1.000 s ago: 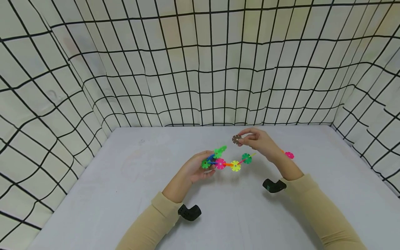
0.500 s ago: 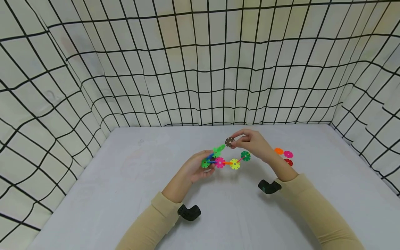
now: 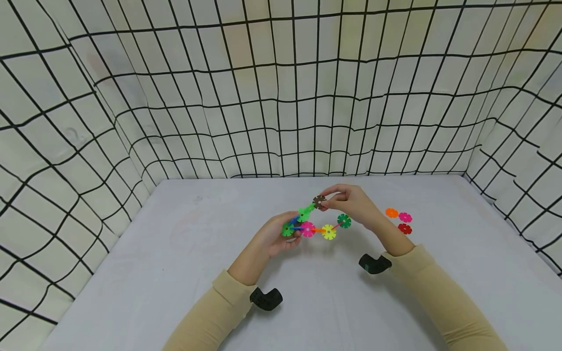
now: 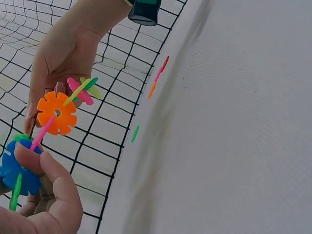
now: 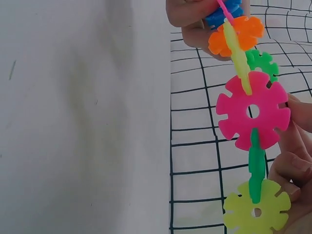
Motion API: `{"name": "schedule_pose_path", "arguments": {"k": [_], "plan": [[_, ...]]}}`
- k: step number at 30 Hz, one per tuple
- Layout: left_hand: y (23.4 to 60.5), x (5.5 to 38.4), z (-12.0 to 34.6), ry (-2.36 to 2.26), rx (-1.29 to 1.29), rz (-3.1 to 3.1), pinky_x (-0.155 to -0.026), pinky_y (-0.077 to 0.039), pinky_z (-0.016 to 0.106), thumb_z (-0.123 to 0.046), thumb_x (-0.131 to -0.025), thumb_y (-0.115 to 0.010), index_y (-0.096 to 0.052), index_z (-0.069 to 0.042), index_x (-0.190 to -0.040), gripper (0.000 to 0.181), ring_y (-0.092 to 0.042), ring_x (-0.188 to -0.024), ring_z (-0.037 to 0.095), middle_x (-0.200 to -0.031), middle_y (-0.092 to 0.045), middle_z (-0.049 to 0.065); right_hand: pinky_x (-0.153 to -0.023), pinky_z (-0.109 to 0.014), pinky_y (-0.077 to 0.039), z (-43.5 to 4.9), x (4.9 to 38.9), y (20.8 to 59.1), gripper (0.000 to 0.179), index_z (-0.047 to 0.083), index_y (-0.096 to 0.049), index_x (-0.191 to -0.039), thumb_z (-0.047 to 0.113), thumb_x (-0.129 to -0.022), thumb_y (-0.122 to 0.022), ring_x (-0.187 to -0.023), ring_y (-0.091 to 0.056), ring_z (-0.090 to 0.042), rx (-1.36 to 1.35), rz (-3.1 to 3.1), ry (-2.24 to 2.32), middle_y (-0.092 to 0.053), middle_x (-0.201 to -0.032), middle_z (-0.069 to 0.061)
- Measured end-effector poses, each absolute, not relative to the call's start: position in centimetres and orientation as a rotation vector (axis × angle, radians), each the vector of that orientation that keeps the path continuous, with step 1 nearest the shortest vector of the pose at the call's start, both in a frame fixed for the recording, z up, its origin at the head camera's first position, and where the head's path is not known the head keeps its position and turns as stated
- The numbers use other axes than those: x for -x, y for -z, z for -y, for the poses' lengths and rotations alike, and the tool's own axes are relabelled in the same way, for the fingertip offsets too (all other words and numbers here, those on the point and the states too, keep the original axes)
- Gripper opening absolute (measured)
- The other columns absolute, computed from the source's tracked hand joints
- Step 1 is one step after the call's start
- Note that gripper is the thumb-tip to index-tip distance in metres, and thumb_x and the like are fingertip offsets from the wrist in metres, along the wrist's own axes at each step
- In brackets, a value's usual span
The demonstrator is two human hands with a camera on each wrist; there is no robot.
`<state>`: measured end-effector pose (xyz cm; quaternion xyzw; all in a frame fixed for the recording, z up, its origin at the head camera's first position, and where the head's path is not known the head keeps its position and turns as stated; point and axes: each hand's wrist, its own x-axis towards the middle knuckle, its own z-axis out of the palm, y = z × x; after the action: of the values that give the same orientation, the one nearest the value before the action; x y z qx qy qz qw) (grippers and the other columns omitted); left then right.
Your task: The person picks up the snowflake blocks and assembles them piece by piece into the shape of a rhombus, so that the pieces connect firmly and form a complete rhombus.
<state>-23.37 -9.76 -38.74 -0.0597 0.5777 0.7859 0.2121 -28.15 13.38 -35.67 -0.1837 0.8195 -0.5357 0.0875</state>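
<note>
Brown disc (image 3: 317,200) shifted leftward, fingers (image 3: 335,187) partly hiding it.

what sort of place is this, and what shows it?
Probably a makeshift recording booth, not a home or workshop: pale walls crossed by a black grid at the back and both sides, a plain white table, and black wrist-worn devices.

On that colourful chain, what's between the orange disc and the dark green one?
A yellow disc, then a pink disc. The right wrist view shows them joining the orange disc to the dark green disc.
</note>
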Motion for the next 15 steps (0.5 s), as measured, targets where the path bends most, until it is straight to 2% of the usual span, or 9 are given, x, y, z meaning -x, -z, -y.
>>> {"name": "schedule_pose_path", "arguments": {"k": [5,11,15], "plan": [[38.78,23.47,9.62,-2.182,0.197,-1.619,-0.063,-0.053,0.022,-0.029,-0.107,-0.053,-0.057,-0.001,-0.122,0.033,-0.05,-0.065,0.008,-0.081,-0.058,0.0,-0.103,-0.052,-0.048,-12.95,27.95,35.42,0.03,0.0,-0.065,-0.128,0.013,-0.1,-0.067,-0.111,-0.068,-0.031,0.576,-2.427,1.603,-0.077,-0.098,-0.009],[38.81,23.44,9.51,-2.16,0.163,-1.673,-0.059,-0.049,0.02,-0.037,-0.106,-0.056,-0.059,0.005,-0.133,0.05,-0.043,-0.063,0.007,-0.079,-0.055,-0.001,-0.102,-0.055,-0.048,-12.64,27.8,35.27,0.029,-0.001,-0.065,-0.127,0.01,-0.1,-0.066,-0.108,-0.069,-0.03,0.613,-2.409,1.61,-0.077,-0.097,-0.01],[38.95,23.41,9.51,-2.169,0.139,-1.718,-0.058,-0.048,0.02,-0.035,-0.105,-0.059,-0.058,0.006,-0.137,0.052,-0.043,-0.062,0.008,-0.081,-0.055,-0.001,-0.101,-0.058,-0.047,-12.52,27.84,35.2,0.029,-0.001,-0.066,-0.126,0.01,-0.1,-0.067,-0.105,-0.07,-0.029,0.628,-2.407,1.613,-0.077,-0.096,-0.01]]}}
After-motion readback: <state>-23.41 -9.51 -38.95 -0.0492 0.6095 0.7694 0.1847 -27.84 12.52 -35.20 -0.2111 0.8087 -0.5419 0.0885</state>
